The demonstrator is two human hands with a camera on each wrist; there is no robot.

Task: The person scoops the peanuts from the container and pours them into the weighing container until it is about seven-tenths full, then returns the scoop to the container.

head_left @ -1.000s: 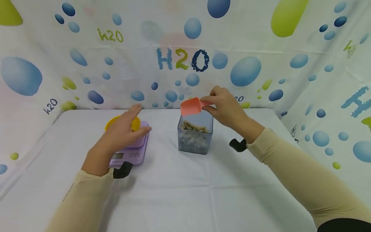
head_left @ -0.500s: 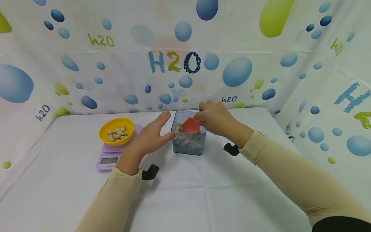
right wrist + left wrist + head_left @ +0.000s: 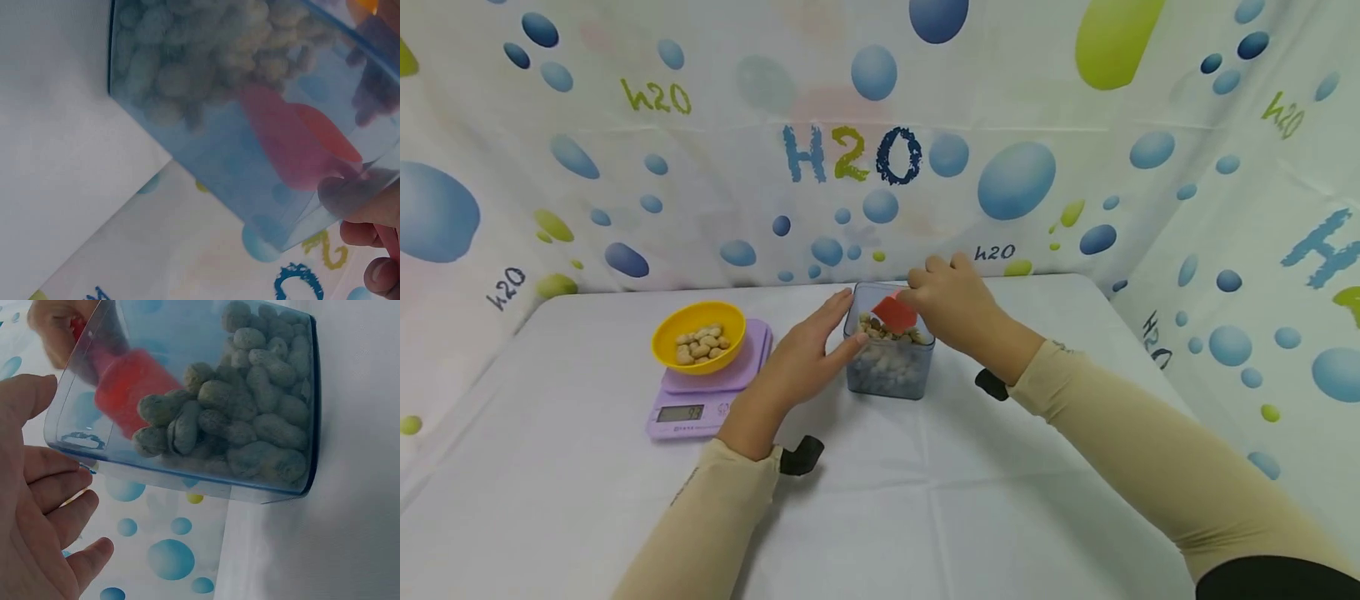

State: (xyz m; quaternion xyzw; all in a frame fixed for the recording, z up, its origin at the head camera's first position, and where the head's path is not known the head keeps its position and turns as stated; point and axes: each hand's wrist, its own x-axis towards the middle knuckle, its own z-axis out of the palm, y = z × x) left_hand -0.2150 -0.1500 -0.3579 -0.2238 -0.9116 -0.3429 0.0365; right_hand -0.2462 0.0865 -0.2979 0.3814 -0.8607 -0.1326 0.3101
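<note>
My right hand (image 3: 955, 308) pinches the handle of a red-pink scoop (image 3: 895, 315). The scoop's bowl dips inside a clear bluish plastic container (image 3: 887, 379), against unshelled peanuts (image 3: 269, 412) that fill its lower part. At the container's left side is my left hand (image 3: 801, 354), its fingers extended and thumb spread near the rim. In the left wrist view those fingers lie close by the container wall; whether they touch it I cannot tell. The right wrist view shows the scoop (image 3: 287, 137) through the wall, its tip at the peanuts.
Left of the container, a yellow bowl (image 3: 662, 354) with several peanuts stands on a purple kitchen scale (image 3: 722, 408) with a lit display. A white cloth (image 3: 1000, 500) covers the table. Behind it hangs a patterned curtain (image 3: 722, 167).
My left hand has moved right, from over the bowl and scale to beside the container. My right hand has lowered the scoop from above the container into it. The bowl has come into full view.
</note>
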